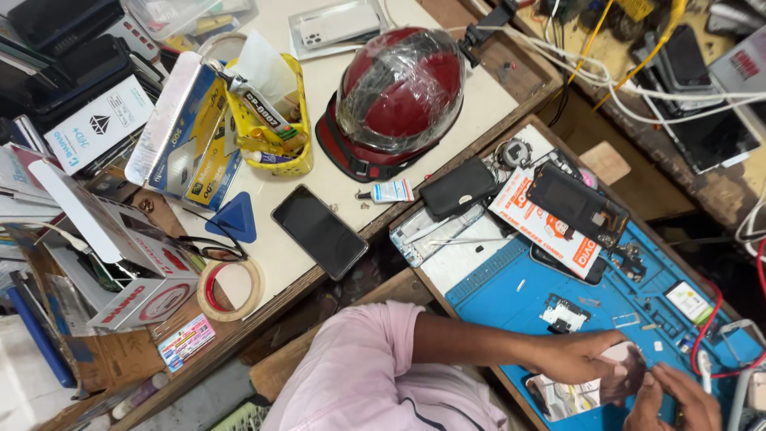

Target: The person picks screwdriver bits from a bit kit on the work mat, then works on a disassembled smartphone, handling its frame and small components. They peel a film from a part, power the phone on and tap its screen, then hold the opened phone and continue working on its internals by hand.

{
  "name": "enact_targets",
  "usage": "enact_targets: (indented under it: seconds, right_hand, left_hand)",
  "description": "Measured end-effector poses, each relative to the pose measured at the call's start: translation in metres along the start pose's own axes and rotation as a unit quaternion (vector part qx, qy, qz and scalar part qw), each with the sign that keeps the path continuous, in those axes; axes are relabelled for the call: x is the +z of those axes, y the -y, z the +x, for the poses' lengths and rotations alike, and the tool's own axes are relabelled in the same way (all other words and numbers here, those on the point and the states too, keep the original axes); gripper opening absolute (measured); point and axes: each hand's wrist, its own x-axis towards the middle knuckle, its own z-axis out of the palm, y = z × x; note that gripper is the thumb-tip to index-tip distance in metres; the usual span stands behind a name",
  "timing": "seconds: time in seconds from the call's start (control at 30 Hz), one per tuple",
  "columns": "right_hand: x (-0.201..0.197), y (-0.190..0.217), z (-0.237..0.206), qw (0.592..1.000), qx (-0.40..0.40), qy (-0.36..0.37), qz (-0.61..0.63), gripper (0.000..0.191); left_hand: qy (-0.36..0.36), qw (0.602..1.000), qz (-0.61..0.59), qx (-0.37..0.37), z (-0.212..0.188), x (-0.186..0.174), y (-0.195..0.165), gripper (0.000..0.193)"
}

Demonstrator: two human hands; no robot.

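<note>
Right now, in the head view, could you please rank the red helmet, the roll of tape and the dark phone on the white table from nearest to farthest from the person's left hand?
1. Dark phone, on the white table's near edge, nearest to the left hand.
2. Red helmet, farther back on the table.
3. Roll of tape, far off to the side by the boxes.

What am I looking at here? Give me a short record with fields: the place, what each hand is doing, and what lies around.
Place: cluttered repair bench with a blue work mat
Left hand: touches a small dark panel, over the mat
Right hand: fingers at the same panel's edge
Near the hands: small white part, red wire
Further off: red helmet wrapped in plastic film, black phone lying flat, tape roll, blue triangular pick, small glue tube
</note>
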Motion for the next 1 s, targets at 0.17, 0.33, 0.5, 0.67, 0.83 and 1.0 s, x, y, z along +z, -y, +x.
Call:
enact_targets:
  seconds: [0.17,0.33,0.5,0.67,0.83,1.0]
  right_hand:
    - [-0.005,-0.009,0.018,0.987,0.074,0.127,-0.061,0.020]
    - [0.001,-0.017,0.037,0.959,0.159,0.208,0.108,0.033]
    - [0.007,-0.014,0.040,0.952,0.188,0.210,0.119,0.039]
    - [0.017,-0.016,0.039,0.953,0.207,0.200,0.099,0.035]
    - [0.014,-0.006,0.048,0.954,0.212,0.196,0.082,0.032]
    - [0.018,0.009,0.053,0.955,0.211,0.195,0.070,0.028]
  left_hand:
    - [0.015,0.996,-0.075,-0.034,-0.001,0.000,-0.004,0.057]
    - [0.036,0.987,-0.139,-0.078,0.001,0.000,-0.005,0.058]
    - [0.015,0.997,-0.062,-0.041,-0.001,-0.001,-0.010,0.059]
    - [0.031,0.993,-0.111,-0.032,-0.003,-0.006,-0.020,0.066]
    - [0.047,0.990,-0.100,-0.088,-0.002,-0.011,-0.024,0.059]
    - [0.034,0.990,-0.122,-0.056,-0.003,-0.011,-0.024,0.062]
